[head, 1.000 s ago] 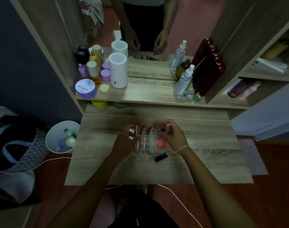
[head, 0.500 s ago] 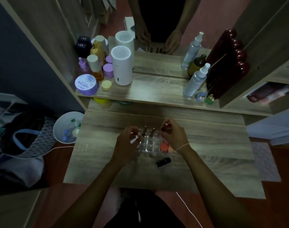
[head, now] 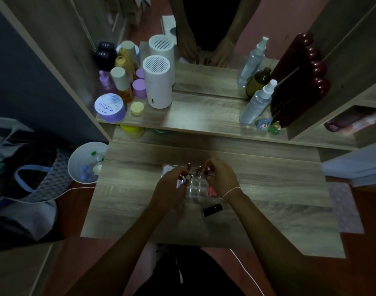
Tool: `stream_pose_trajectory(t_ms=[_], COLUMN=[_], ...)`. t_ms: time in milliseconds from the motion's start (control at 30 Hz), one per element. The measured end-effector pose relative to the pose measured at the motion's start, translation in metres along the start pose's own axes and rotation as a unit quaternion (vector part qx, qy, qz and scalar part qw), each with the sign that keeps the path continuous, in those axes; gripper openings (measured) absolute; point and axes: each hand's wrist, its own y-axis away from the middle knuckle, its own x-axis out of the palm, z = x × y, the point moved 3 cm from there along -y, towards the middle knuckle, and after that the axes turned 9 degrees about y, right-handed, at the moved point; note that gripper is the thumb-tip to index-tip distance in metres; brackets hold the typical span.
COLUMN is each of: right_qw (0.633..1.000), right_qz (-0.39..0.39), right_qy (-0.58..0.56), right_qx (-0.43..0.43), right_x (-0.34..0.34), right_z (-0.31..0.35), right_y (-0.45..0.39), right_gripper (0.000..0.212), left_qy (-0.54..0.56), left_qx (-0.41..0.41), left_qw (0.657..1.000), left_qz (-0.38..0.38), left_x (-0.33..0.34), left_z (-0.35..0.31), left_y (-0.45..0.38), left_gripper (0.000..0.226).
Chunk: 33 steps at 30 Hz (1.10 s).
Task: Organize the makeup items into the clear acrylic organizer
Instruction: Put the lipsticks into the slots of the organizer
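The clear acrylic organizer [head: 197, 186] sits mid-table between my hands, its small square cells showing. Two brownish lipstick tubes [head: 198, 170] stand upright in its far row. My left hand [head: 170, 189] is at the organizer's left side, fingers closed on a small tube with a pale round end [head: 188, 177]. My right hand [head: 222, 177] is at the far right corner, pinching a dark red lipstick [head: 208, 168]. A pink-orange item [head: 212, 191] shows in the organizer under my right wrist. A black tube [head: 212, 210] lies on the table just in front of the organizer.
A raised shelf behind holds a white cylinder device [head: 158, 84], a purple jar [head: 110, 107], bottles and a spray bottle [head: 256, 103], backed by a mirror. A white bin [head: 84, 163] stands left of the wooden table [head: 268, 199]. A white cable [head: 247, 272] runs below.
The view tilted and shifted, so the shelf looks nearer. My left hand now holds a small pale-ended tube at the organizer's left side; my right hand stays at the far right corner with the red lipstick.
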Motion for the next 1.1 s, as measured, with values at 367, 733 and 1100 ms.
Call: stream_pose_trajectory(t_ms=[367, 733, 1100], right_qw=[0.999, 0.999, 0.992], right_qz=[-0.005, -0.03, -0.097], right_qy=[0.032, 0.022, 0.069], right_qx=[-0.009, -0.013, -0.038], right_x=[0.008, -0.001, -0.005], right_z=[-0.006, -0.01, -0.035], right_y=[0.002, 0.008, 0.08], right_gripper=[0.03, 0.05, 0.031], left_qy=[-0.005, 0.005, -0.195], left_qx=[-0.002, -0.026, 0.192], left_qw=[1.0, 1.0, 0.961], left_qz=[0.005, -0.006, -0.022], left_x=[0.002, 0.0, -0.012], left_z=[-0.001, -0.004, 0.0], left_y=[0.002, 0.003, 0.043], left_gripper=[0.009, 0.024, 0.036])
